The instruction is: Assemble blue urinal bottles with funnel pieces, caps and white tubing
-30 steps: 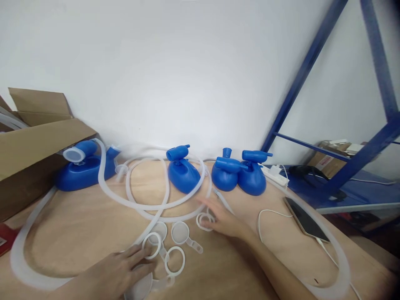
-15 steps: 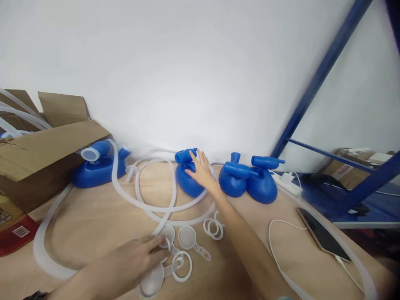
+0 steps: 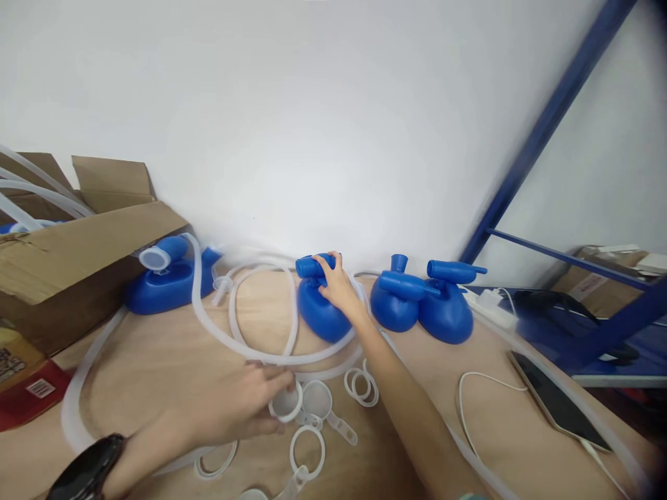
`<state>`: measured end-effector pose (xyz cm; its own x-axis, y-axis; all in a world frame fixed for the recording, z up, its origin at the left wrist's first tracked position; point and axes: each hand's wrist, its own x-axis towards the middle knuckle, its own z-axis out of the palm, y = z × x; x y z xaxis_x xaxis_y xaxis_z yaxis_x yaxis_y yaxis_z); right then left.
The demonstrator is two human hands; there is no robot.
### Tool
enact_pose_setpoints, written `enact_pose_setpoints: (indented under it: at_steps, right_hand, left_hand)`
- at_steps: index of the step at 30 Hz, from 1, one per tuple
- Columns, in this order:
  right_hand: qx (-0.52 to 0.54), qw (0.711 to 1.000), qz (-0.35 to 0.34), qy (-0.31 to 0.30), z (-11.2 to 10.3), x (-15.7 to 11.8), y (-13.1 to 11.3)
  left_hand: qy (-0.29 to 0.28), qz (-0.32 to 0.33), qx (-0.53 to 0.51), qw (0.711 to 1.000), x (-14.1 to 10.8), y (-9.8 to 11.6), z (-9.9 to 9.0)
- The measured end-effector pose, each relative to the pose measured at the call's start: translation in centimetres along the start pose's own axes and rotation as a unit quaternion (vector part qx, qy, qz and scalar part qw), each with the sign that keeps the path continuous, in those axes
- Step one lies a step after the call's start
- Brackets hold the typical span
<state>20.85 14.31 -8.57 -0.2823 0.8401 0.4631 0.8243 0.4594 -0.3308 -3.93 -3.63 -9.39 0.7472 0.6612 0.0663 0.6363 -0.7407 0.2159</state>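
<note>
My left hand (image 3: 250, 396), with a dark watch on its wrist, pinches a translucent round cap (image 3: 286, 404) with a white rim, held over the table. My right hand (image 3: 333, 281) is wrapped round the neck of a blue plastic urinal bottle (image 3: 326, 312) standing near the wall; the bottle's open mouth points left. Beside my left hand lies another strapped cap (image 3: 317, 401). Several white rings lie about, one ring (image 3: 307, 453) nearest me and a cluster of rings (image 3: 361, 387) beside my right forearm.
Two more blue bottles (image 3: 394, 310) stand right, and a capped blue bottle (image 3: 161, 288) with a clear hose (image 3: 250, 347) stands left. A cardboard box (image 3: 99, 236) holds hoses. A phone (image 3: 560, 403) charges near the blue metal rack (image 3: 547, 139).
My right hand has closed on the bottle's neck. My left hand has lifted a cap from among the loose parts, moving slightly right. The view has shifted slightly.
</note>
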Motion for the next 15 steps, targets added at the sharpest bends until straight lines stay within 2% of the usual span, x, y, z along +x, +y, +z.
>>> enact_pose_setpoints:
  at_steps: [3, 5, 7, 9, 11, 15]
  right_hand:
    - [-0.020, 1.000, 0.003, 0.005, -1.0, -1.2, -1.0]
    - [-0.043, 0.999, -0.001, -0.001, -1.8, -1.8, -1.5]
    - [-0.060, 0.998, -0.010, -0.005, -2.5, -2.2, -1.6]
    - [-0.062, 0.998, -0.024, 0.001, -2.8, -2.2, -1.3]
    - [-0.046, 0.998, -0.040, 0.022, -2.6, -2.0, -0.6]
    - [0.002, 0.997, -0.049, 0.065, -1.3, -1.5, 0.6]
  left_hand:
    - [0.091, -0.084, -0.078, 0.989, 2.4, -2.7, -2.7]
    - [0.224, -0.129, -0.117, 0.959, 5.0, -5.2, -3.7]
    - [0.304, -0.147, -0.203, 0.919, 7.8, -7.4, -3.8]
    - [0.318, -0.152, -0.301, 0.886, 10.2, -8.9, -3.4]
    - [0.310, -0.146, -0.369, 0.864, 11.7, -9.5, -2.8]
    - [0.310, -0.144, -0.406, 0.848, 12.5, -9.1, -1.8]
